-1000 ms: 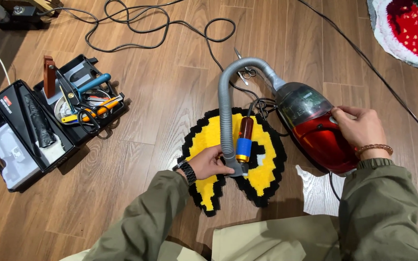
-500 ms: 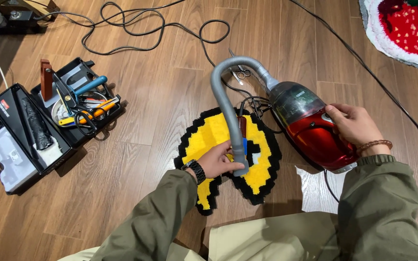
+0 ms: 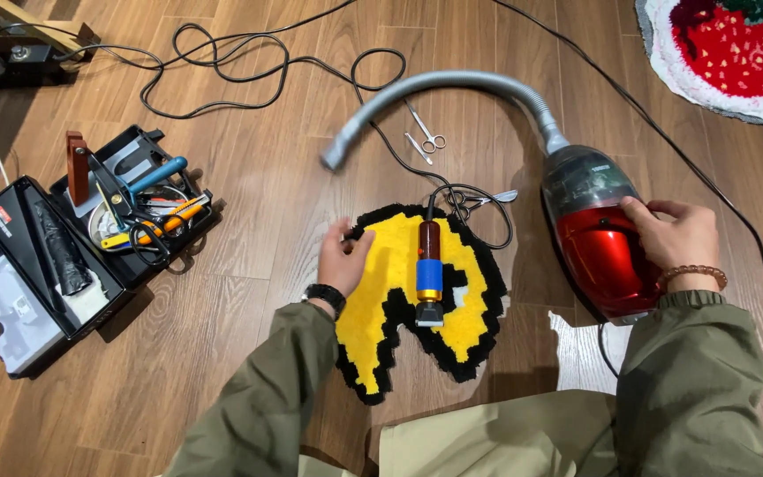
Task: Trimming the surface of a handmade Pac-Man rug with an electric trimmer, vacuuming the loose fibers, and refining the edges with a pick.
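Note:
My left hand (image 3: 343,260) rests flat on the left edge of a small yellow rug with a black border (image 3: 390,291), fingers apart and holding nothing. A brown, blue and gold electric trimmer (image 3: 428,270) lies on the middle of the rug. My right hand (image 3: 675,234) sits on top of a red canister vacuum (image 3: 600,247) with a clear front dome, gripping its body. The grey hose (image 3: 434,88) arcs away from the vacuum and lies loose on the wood floor, its open end at the upper left of the rug.
An open black tool case (image 3: 90,230) with scissors, pliers and other tools lies at left. Small scissors (image 3: 426,132) lie under the hose arc. Black cables (image 3: 222,62) loop across the floor. A red and white rug (image 3: 735,53) fills the top right corner.
My left hand has let go of the hose end; the hose has swung up and away from the rug. The view has shifted so the vacuum sits farther right.

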